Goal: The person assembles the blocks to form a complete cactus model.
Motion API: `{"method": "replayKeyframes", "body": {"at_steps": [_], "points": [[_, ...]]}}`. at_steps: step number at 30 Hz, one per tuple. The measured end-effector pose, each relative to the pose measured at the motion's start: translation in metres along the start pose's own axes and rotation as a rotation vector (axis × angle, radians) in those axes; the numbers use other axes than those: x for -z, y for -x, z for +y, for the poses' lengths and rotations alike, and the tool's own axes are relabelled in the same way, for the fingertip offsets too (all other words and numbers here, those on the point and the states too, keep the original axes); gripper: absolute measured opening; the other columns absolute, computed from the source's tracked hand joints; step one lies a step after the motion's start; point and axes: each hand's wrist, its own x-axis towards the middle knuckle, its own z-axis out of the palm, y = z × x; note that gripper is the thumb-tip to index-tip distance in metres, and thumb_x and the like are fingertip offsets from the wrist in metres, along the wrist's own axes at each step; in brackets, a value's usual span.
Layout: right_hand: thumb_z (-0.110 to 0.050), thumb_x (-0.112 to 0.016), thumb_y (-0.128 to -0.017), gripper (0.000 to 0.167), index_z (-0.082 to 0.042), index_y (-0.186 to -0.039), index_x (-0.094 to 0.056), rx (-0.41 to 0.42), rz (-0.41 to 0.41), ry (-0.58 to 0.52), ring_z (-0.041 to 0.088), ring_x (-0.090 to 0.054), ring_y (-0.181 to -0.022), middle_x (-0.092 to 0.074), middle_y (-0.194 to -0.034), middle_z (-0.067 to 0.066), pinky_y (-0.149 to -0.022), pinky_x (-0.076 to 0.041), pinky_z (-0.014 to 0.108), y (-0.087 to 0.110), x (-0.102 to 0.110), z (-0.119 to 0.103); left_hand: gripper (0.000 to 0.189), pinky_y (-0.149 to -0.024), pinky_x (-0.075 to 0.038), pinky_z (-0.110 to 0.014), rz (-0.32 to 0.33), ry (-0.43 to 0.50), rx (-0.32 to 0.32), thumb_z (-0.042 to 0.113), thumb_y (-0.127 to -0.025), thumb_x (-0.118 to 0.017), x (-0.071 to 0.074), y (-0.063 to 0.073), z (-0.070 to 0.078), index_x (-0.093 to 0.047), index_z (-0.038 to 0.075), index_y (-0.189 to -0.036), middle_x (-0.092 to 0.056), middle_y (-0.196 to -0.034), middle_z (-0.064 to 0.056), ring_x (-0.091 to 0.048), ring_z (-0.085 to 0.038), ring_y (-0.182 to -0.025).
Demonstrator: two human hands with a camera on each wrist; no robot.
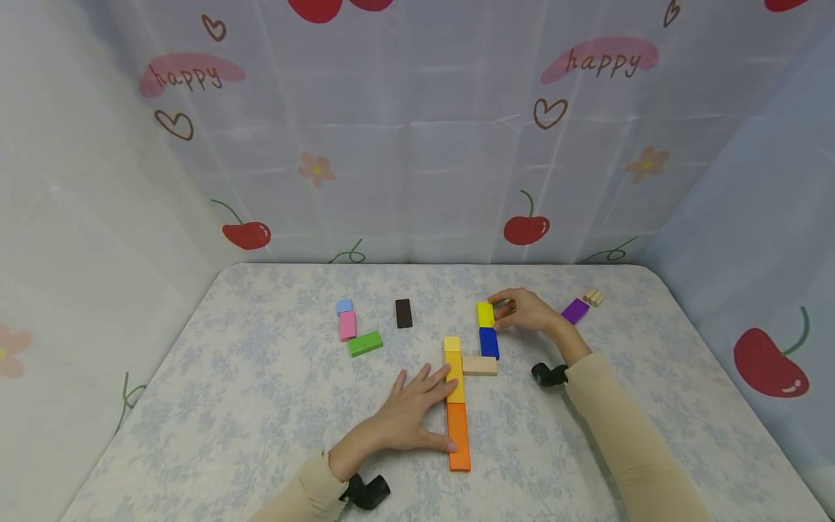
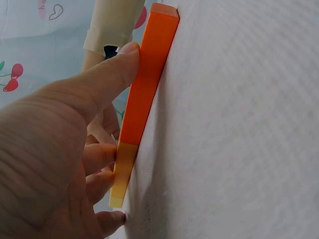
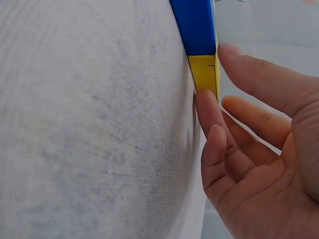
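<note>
My left hand (image 1: 412, 413) lies spread over a row of blocks, its thumb on the orange block (image 1: 459, 442) and its fingertips at the amber block (image 1: 457, 384). In the left wrist view the thumb touches the orange block (image 2: 147, 74) near its end. A pale yellow block (image 1: 452, 344) caps that row. My right hand (image 1: 525, 312), fingers bent, is beside the bright yellow block (image 1: 485, 313), with one fingertip at its far end and the thumb by its right side. The blue block (image 1: 489, 344) adjoins that yellow block. A beige block (image 1: 479, 365) bridges blue and amber.
Left of centre lie a light blue block (image 1: 344, 306), a pink block (image 1: 348, 326), a green block (image 1: 365, 344) and a dark brown block (image 1: 404, 313). A purple block (image 1: 575, 311) and small wooden pieces (image 1: 593, 297) lie beyond my right wrist. Curtains surround the table (image 1: 228, 406).
</note>
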Motion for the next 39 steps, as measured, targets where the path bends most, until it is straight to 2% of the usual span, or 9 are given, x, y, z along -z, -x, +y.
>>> {"method": "replayKeyframes", "body": {"at_steps": [5,11,16,24,33,39], "points": [[-0.021,-0.075,-0.087,0.058,0.000,-0.137,-0.054,0.039,0.076,0.019,0.029,-0.063,-0.102,-0.057,-0.134,0.021,-0.087,-0.056,0.042,0.007,-0.002,0.002,0.095,-0.115,-0.002,-0.068,-0.004,0.010,-0.001,0.060,-0.077,-0.074,0.001,0.000,0.001,-0.033,0.023,-0.154,-0.013,-0.165,0.003,-0.008,-0.031,-0.153],[-0.023,-0.073,-0.088,0.054,0.000,-0.135,-0.056,0.109,0.191,0.039,0.037,-0.059,-0.112,-0.055,-0.134,0.021,-0.094,-0.051,0.052,0.021,-0.009,-0.002,0.095,-0.115,-0.003,-0.068,0.000,0.003,-0.001,0.060,-0.077,-0.074,0.003,0.001,0.002,-0.033,0.023,-0.154,-0.013,-0.165,0.003,-0.009,-0.032,-0.153],[-0.022,-0.075,-0.087,0.057,-0.001,-0.136,-0.055,0.151,0.227,0.043,0.038,-0.051,-0.125,-0.051,-0.140,0.018,-0.100,-0.045,0.057,0.032,-0.015,-0.007,0.095,-0.115,-0.003,-0.068,0.004,0.001,-0.001,0.061,-0.077,-0.074,0.002,0.000,0.001,-0.033,0.024,-0.154,-0.014,-0.165,0.003,-0.009,-0.032,-0.153],[-0.028,-0.077,-0.085,0.067,-0.007,-0.142,-0.050,0.195,0.213,0.056,0.041,-0.038,-0.138,-0.041,-0.151,0.018,-0.108,-0.034,0.064,0.049,-0.027,-0.008,0.095,-0.115,-0.002,-0.068,0.003,0.008,0.002,0.062,-0.077,-0.073,0.002,-0.001,0.001,-0.033,0.024,-0.154,-0.013,-0.165,0.004,-0.008,-0.032,-0.153],[-0.031,-0.076,-0.085,0.069,-0.007,-0.144,-0.049,0.233,0.163,0.098,0.042,-0.031,-0.142,-0.038,-0.154,0.019,-0.111,-0.029,0.064,0.066,-0.044,-0.011,0.094,-0.114,-0.005,-0.069,0.007,-0.004,-0.009,0.062,-0.077,-0.073,0.001,-0.001,0.001,-0.034,0.023,-0.154,-0.015,-0.165,0.002,-0.011,-0.034,-0.152],[-0.034,-0.075,-0.086,0.068,-0.008,-0.144,-0.049,0.245,0.159,0.123,0.043,-0.027,-0.144,-0.038,-0.154,0.019,-0.112,-0.025,0.065,0.070,-0.054,-0.010,0.095,-0.115,-0.004,-0.068,0.007,-0.004,-0.001,0.062,-0.077,-0.073,0.002,0.000,0.002,-0.034,0.023,-0.154,-0.014,-0.165,0.002,-0.010,-0.033,-0.152]]}}
